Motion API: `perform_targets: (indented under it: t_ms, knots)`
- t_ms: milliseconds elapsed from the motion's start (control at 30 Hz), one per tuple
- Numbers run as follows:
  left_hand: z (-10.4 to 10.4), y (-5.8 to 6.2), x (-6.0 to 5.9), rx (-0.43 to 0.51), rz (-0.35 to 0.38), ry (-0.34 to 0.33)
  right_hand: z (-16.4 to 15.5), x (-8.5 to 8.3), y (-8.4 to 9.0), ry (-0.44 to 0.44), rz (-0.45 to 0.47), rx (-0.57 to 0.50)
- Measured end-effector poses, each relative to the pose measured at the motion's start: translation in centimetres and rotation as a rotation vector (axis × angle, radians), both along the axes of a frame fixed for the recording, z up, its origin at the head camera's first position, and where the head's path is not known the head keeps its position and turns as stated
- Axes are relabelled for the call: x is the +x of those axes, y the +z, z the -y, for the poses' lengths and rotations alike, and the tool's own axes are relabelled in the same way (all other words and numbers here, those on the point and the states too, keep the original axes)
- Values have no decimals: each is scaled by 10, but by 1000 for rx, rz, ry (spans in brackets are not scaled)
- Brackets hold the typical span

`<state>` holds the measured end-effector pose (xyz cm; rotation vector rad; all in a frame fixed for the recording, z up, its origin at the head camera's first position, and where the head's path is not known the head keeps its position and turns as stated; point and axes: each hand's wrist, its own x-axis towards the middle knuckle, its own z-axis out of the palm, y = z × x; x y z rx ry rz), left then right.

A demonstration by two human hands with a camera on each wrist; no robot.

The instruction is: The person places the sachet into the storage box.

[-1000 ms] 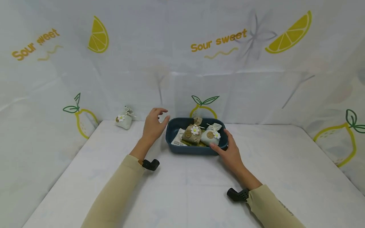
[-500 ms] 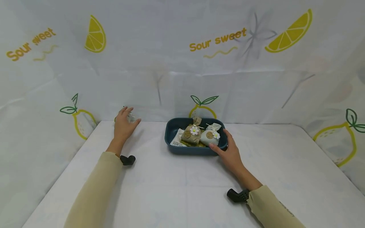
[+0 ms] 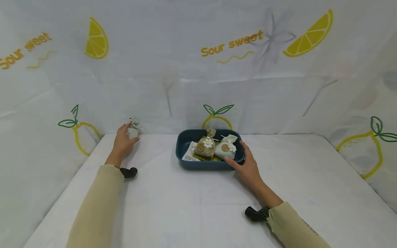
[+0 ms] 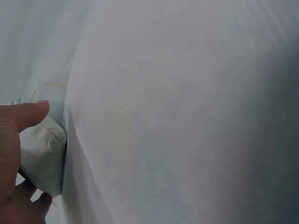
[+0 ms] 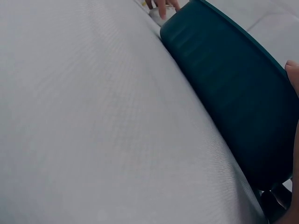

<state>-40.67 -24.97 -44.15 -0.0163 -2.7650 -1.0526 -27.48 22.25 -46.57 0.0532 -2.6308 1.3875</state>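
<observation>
Head view, left hand: we see our left hand [image 3: 122,144] at the far left of the white cloth-covered table [image 3: 198,206], fingers curled round a small pale fabric sachet with a gathered, tied top [image 3: 133,130], close to the backdrop.
Head view, right hand: our right hand [image 3: 246,167] holds the near right corner of the dark teal rounded-rectangle plastic tray [image 3: 186,139], thumb over the rim, fingers against the outside wall.
Head view, tray contents: a coarse brown burlap sachet with a white daisy [image 3: 203,147] and a smooth pale blue-grey sachet with a round tag [image 3: 225,148] sit side by side, touching, on a printed paper card [image 3: 190,156].
Head view, surroundings: thin white curtain printed with lemons [image 3: 198,69].
Left wrist view: thumb and fingers pinch the soft white pouch [image 4: 42,156] on the woven cloth.
Right wrist view: the tray's smooth, matte, curved wall [image 5: 233,88] rests on the fine-weave cloth; a fingertip [image 5: 292,74] shows at its edge.
</observation>
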Motion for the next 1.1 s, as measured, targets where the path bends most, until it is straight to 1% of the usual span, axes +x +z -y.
perform_targets:
  t_ms: [67,133,233,300,433,567,633,733,833,900,1100]
  knots:
    - [2,0,1,-60,16,4,0,0,1,1,0,0]
    - [4,1,2,-96,13,11,1,0,2,0,-5,-2]
    - [6,2,4,-104,4,1,2,0,4,4,-14,-8]
    - [5,2,5,-105,12,-11,3,0,5,9,-13,-7]
    - [3,2,7,-123,51,-25,3,1,3,14,-1,-6]
    - [-3,4,10,-178,96,-29,1,2,2,5,-1,-3]
    - [-5,4,11,-194,106,-23,1,1,2,5,-2,-2]
    - [-10,6,16,-206,89,0,0,1,2,9,0,-1]
    - [-15,8,23,-197,52,27,0,1,2,10,2,0]
    - [-18,10,28,-178,35,45,0,1,1,10,1,2]
    - [-35,16,37,-100,-25,76,-1,1,1,6,-10,-4]
